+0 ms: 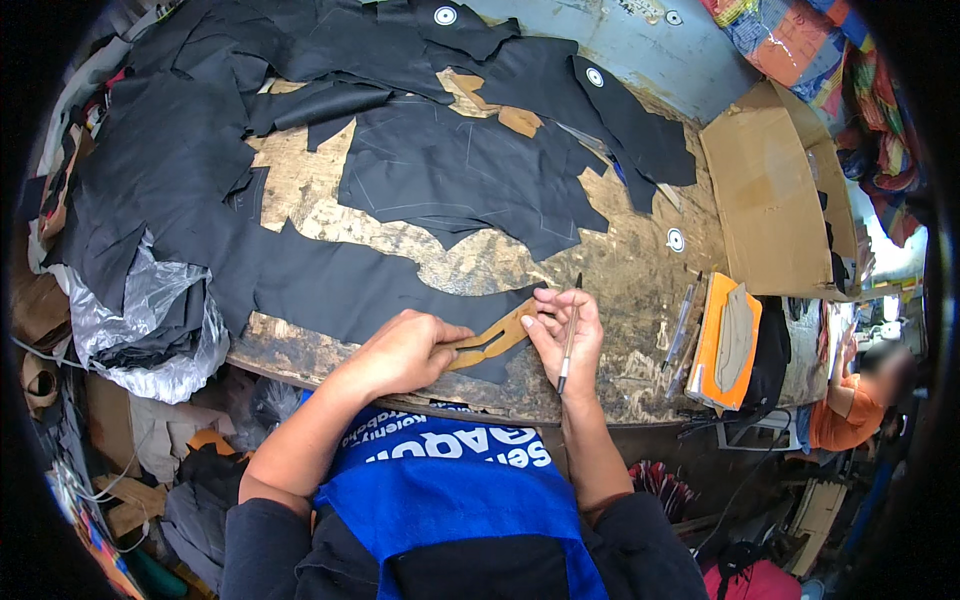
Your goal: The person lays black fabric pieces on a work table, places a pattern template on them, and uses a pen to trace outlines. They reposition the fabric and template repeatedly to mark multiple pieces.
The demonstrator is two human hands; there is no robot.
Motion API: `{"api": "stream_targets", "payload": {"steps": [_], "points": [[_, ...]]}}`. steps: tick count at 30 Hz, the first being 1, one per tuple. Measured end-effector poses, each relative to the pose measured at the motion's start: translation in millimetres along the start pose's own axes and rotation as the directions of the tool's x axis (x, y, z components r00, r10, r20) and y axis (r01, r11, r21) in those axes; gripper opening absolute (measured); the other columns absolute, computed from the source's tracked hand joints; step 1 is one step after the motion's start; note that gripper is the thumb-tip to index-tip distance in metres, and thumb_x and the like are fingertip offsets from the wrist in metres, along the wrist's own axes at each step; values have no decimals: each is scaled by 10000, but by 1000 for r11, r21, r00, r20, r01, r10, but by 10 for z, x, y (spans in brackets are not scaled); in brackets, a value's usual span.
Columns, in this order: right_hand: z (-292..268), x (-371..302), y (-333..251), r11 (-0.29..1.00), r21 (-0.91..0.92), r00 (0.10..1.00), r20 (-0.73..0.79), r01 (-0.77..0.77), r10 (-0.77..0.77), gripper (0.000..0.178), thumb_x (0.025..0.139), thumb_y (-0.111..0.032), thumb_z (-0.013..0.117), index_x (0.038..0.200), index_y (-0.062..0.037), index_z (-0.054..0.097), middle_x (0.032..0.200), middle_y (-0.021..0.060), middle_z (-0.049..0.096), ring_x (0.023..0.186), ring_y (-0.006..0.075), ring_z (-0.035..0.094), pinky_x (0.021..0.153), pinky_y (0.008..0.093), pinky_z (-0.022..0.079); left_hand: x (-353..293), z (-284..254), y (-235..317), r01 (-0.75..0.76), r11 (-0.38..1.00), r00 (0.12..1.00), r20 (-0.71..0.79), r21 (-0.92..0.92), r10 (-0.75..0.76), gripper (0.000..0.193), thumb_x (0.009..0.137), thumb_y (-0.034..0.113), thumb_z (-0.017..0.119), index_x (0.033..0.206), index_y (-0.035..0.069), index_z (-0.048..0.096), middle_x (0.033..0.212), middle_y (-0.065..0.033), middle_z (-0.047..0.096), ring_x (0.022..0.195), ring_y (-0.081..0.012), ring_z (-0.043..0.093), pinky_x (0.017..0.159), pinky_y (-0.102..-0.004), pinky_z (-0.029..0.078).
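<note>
A narrow tan pattern template (497,335) with a slot along it lies slantwise on black leather-like sheet (365,280) near the table's front edge. At its left end, my left hand (410,348) presses it down, index finger stretched along it and the other fingers bent. My right hand (568,335) is closed around a slim pen (570,345), which stands roughly upright with its dark tip pointing away from me. The thumb and fingertips of that hand also touch the template's right end.
More black sheets (440,165) cover the worn wooden table (640,300), with scissors (590,145) at the back. To the right are a cardboard box (770,190), an orange pad (708,335) with a grey template, and pens (683,320). A plastic bag (160,330) hangs left. A person (850,405) is at far right.
</note>
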State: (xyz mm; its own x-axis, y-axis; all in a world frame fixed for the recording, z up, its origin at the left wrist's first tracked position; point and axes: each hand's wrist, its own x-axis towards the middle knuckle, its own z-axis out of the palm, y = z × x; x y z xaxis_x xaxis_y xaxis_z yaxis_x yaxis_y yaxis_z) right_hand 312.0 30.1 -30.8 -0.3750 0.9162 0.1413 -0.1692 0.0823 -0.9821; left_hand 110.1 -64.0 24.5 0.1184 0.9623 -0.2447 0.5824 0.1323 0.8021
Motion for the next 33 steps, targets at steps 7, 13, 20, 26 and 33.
{"api": "stream_targets", "payload": {"steps": [7,13,20,26,33], "points": [[15,-12,-44,903,-423,993,-51,75,-107,386,722,83,728,1003,-12,482,1049,125,577,899,158,610,773,267,541,-116,392,283,-164,889,873,-356,427,332,527,711,253,737,1188,90,581,1210,-176,516,1170,-352,460,961,-536,357],[-62,69,-1,921,-382,989,-82,83,-123,287,759,31,716,977,0,532,967,105,615,833,151,621,744,267,525,-162,802,268,-191,871,981,58,453,185,878,831,601,529,1430,14,271,1482,-281,192,1413,-384,127,1012,-722,101],[-341,210,7,962,239,981,-108,-132,161,160,976,-100,464,1095,2,494,995,177,624,852,231,656,745,290,551,-133,810,253,-177,871,984,82,459,157,981,831,676,456,1405,-88,238,1501,-269,152,1426,-364,68,1040,-696,55],[-252,148,-67,969,237,968,-252,69,-7,282,1003,-199,427,1145,32,503,866,134,612,777,203,640,685,294,541,-116,803,269,-161,883,986,111,441,125,1006,827,679,458,1400,-114,221,1506,-265,136,1428,-362,44,1042,-695,51],[140,-34,-337,993,-64,991,91,99,-93,142,881,38,569,1023,47,580,858,103,629,773,172,640,728,264,527,-123,761,300,-172,882,983,130,439,127,996,830,674,456,1390,-121,239,1493,-283,155,1420,-382,62,1040,-702,52]]}}
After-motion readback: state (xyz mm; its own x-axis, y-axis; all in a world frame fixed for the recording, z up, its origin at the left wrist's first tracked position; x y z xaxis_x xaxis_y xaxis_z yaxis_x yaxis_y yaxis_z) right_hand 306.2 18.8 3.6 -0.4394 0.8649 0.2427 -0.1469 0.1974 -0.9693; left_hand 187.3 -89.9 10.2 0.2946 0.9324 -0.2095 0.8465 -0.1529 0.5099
